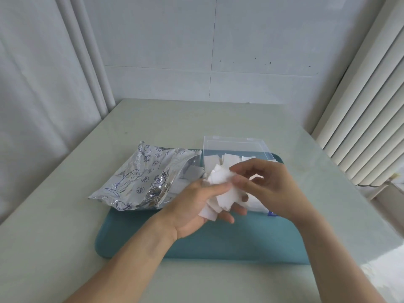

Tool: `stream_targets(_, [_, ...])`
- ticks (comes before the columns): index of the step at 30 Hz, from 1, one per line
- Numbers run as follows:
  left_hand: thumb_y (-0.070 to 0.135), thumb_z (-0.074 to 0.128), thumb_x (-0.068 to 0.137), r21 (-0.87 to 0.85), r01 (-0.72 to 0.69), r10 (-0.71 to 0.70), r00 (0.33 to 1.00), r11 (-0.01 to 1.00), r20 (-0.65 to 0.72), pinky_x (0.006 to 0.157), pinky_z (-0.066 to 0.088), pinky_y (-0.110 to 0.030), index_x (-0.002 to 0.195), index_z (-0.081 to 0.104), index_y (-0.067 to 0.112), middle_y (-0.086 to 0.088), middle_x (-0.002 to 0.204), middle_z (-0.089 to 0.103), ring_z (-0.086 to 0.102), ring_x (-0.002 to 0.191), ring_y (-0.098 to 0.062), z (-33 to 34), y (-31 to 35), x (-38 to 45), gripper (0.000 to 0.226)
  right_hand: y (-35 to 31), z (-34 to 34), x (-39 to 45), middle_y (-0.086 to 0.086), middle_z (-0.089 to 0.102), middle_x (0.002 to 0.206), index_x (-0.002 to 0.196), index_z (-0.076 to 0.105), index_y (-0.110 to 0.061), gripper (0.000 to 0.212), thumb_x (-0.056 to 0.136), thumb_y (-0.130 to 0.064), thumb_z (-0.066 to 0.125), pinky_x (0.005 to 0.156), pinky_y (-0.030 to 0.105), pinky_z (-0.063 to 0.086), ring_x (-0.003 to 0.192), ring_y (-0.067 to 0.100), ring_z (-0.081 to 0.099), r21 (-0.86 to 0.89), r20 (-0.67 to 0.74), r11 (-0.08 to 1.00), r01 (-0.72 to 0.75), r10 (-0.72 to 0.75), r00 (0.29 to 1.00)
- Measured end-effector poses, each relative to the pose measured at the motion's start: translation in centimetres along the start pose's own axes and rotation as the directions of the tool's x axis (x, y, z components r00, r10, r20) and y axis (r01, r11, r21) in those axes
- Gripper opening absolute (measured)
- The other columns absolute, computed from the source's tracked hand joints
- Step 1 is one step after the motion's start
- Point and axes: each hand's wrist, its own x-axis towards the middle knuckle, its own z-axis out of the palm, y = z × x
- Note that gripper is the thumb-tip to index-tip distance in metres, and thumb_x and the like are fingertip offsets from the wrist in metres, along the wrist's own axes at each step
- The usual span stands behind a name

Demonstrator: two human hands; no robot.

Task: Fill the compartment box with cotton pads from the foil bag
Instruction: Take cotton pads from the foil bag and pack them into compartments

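So, left to right. Over at the tray's [135,243] far-left corner: foil bag [142,178], lying flat, mouth gaping toward the right, a few loose pads [193,171] still showing inside the opening. Hanging off the tray's left edge a bit, onto the table [65,193].

Next, left hand [194,208], palm up, fingers loosely cupped under a messy fan of cotton pads [220,191], thumb lying on top to pin them. Hovering above the tray's middle, just in front of the box's near-left corner.

Then right hand [264,186], coming in from the right, thumb and forefinger pinching the top edge of that same fan, other fingers curled loose. Looks like squaring up the stack or peeling some off, can't say which.

Behind and under the right hand: compartment box [238,147], clear, lid standing up at the back, sitting at the tray's far-right corner. Some pads already upright in the back compartments [229,159]; front compartments mostly hidden by the hands, so no telling how full.

Key thing for the next move: box lies straight ahead and slightly right of the bundle, long side running along the tray's far edge. Right hand nearer, practically over it. Probably just a short drop forward, pads turned upright to match the ones already in.
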Motion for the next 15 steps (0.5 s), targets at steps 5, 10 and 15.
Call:
stream_targets(5, [0.011,0.06,0.085,-0.301,-0.089,0.077,0.996,0.949,-0.054,0.075,0.057,-0.032,0.12,0.064,0.003,-0.02,0.119,0.066,0.065,0.106,-0.032,0.6,0.2,0.0,0.037,0.2,1.9,0.0,-0.01,0.063,0.098,0.087,0.077,-0.033,0.011,0.083,-0.024,0.08,0.073,0.014,0.044,0.09,0.005,0.059,-0.185,-0.18,0.98,0.075,-0.108,0.978])
stream_targets(10, [0.018,0.064,0.086,-0.049,-0.152,0.142,0.974,0.987,-0.174,0.047,0.047,-0.029,0.118,0.061,0.002,-0.023,0.104,0.065,0.066,0.084,-0.028,0.3,0.0,0.1,0.036,0.1,2.9,-0.2,-0.01,0.058,0.113,0.106,0.072,-0.034,0.019,0.09,-0.024,0.072,0.079,0.009,0.04,0.1,0.001,0.059,-0.223,-0.13,0.964,0.142,-0.174,0.976])
stream_targets(15, [0.039,0.057,0.095,-0.033,0.006,-0.009,0.997,0.999,-0.075,0.074,0.057,-0.044,0.126,0.055,0.0,-0.023,0.101,0.062,0.063,0.076,-0.033,0.3,0.3,-0.3,0.05,0.3,2.1,-0.2,-0.019,0.059,0.114,0.124,0.064,-0.039,0.046,0.079,-0.046,0.073,0.082,0.017,0.044,0.107,0.007,0.056,-0.227,0.081,0.968,0.103,-0.087,0.993])
